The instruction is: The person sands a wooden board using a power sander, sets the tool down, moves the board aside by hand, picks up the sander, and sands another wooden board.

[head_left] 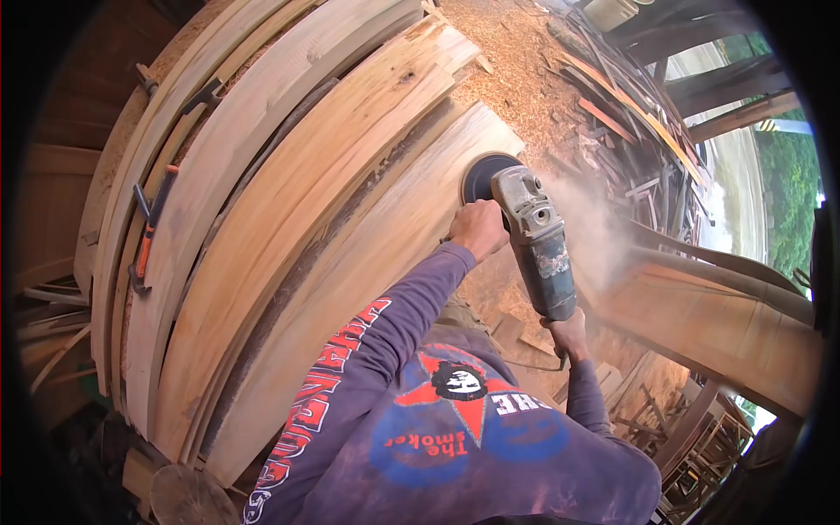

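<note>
A grey and dark power sander (544,254) is in both my hands, its round black disc (492,175) against the upper end of the nearest long wooden plank (385,262). My left hand (479,229) is closed at the head of the tool, beside the disc. Around the rear end of the body, where the cord comes out, the fingers of my right hand (569,336) are wrapped. Pale dust (604,223) hangs in the air to the right of the tool.
More long planks (297,184) lie side by side to the left, with an orange and black clamp (153,227) on them. Wood scraps (630,157) and shavings (507,52) cover the ground. A wide board (709,324) stands at the right.
</note>
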Demonstrator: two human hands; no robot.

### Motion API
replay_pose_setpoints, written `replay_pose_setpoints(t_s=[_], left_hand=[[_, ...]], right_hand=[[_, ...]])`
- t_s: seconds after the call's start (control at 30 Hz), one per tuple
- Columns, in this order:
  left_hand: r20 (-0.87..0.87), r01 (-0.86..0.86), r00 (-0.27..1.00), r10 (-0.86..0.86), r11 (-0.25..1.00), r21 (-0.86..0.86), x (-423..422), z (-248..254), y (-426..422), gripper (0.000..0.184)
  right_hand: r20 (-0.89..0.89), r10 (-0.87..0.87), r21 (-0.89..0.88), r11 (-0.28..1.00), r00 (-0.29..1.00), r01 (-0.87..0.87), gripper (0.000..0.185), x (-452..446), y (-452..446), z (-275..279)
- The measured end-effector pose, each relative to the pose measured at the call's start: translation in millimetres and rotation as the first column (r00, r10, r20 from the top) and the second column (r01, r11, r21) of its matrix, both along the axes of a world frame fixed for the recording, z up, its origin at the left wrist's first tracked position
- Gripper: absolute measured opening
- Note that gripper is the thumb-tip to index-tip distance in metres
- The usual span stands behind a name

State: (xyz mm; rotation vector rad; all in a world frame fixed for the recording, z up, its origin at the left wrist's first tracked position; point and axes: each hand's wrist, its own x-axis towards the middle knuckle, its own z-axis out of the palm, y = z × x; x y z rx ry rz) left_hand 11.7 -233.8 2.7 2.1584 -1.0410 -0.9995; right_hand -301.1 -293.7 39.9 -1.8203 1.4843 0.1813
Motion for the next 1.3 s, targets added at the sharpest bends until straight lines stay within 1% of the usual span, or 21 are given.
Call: replay_pose_setpoints(t_s=[0.07,0.1,0.27,0.4,0.5,0.53,0.6,0.67,0.7,0.8,0.83,0.87,0.93,1.0,1.03,1.1,1.17,1.2,1.23,1.27,1.3], left_hand=[[0.009,-0.005,1.0,0.005,1.0,-0.013,0,-5,-22,0.025],[0.017,-0.008,1.0,0.009,1.0,-0.03,1,-2,-33,0.025],[0.025,-0.009,1.0,0.009,1.0,-0.011,21,6,-71,0.024],[0.027,-0.034,0.999,0.034,0.999,-0.005,37,5,-93,0.025],[0.03,-0.044,0.999,0.042,0.998,0.043,43,7,-107,0.025],[0.022,-0.045,0.999,0.045,0.999,0.012,44,5,-111,0.026],[0.02,-0.049,0.999,0.049,0.999,-0.01,46,2,-114,0.028],[0.063,-0.058,0.996,0.059,0.998,-0.024,46,4,-111,0.026],[0.078,-0.049,0.996,0.053,0.998,-0.05,42,2,-106,0.025],[0.163,-0.101,0.981,0.107,0.994,-0.047,34,-14,-77,0.02],[0.16,-0.131,0.978,0.135,0.991,-0.037,32,-12,-57,0.02],[0.154,-0.14,0.977,0.145,0.989,-0.043,28,-10,-37,0.019],[0.133,-0.163,0.977,0.168,0.985,-0.048,18,-10,5,0.018],[0.086,-0.237,0.967,0.239,0.971,-0.03,1,-5,54,0.02],[0.036,-0.254,0.967,0.253,0.967,0.001,-4,-4,80,0.023],[-0.027,-0.286,0.957,0.29,0.953,0.102,-17,3,131,0.025],[0.016,-0.331,0.943,0.332,0.934,0.136,-33,-1,182,0.028],[0.015,-0.357,0.934,0.358,0.925,0.13,-40,-1,207,0.027],[0.014,-0.376,0.924,0.381,0.905,0.199,-43,9,231,0.029],[0.04,-0.392,0.919,0.393,0.894,0.217,-48,5,253,0.033],[0.02,-0.402,0.912,0.409,0.886,0.231,-56,3,298,0.035]], right_hand=[[0.008,0.009,0.013,1.0,1.0,-0.009,0.037,-2,-21,-7],[0.025,0.009,-0.011,1.0,1.0,-0.009,0.037,-2,-30,-7],[0.048,0.029,-0.032,0.999,0.998,-0.027,0.039,7,-74,-19],[-0.07,0.064,0.033,0.998,0.995,-0.062,0.04,25,-109,-16],[-0.041,0.08,0.004,0.997,0.996,-0.08,0.039,34,-119,-13],[0.009,0.077,-0.014,0.997,0.997,-0.077,0.029,32,-124,-14],[0.055,0.111,-0.017,0.994,0.992,-0.111,0.02,38,-135,-18],[0.072,0.111,-0.026,0.994,0.991,-0.11,0.014,43,-132,-19],[0.053,0.123,-0.005,0.992,0.991,-0.123,0.016,43,-126,-19],[-0.006,0.155,0.059,0.986,0.988,-0.155,0.021,44,-104,-21],[-0.029,0.167,0.07,0.984,0.986,-0.164,0.022,41,-94,-19],[0.067,0.171,0.066,0.982,0.983,-0.176,0.025,37,-81,-22],[0.07,0.228,0.046,0.972,0.971,-0.232,0.022,35,-49,-18],[0.143,0.274,-0.017,0.961,0.951,-0.275,0.028,27,-16,-16],[0.071,0.303,0.062,0.949,0.95,-0.308,0.04,19,-9,-19],[0.068,0.368,0.098,0.923,0.927,-0.373,0.041,17,29,-11],[0.064,0.457,0.069,0.885,0.887,-0.461,0.038,18,70,-1],[0.069,0.452,0.089,0.885,0.889,-0.457,0.036,16,90,-1],[0.088,0.463,0.099,0.877,0.882,-0.47,0.035,15,109,-5],[0.107,0.473,0.109,0.869,0.875,-0.483,0.034,14,129,-9],[0.091,0.515,0.087,0.848,0.852,-0.522,0.035,5,153,-16]])
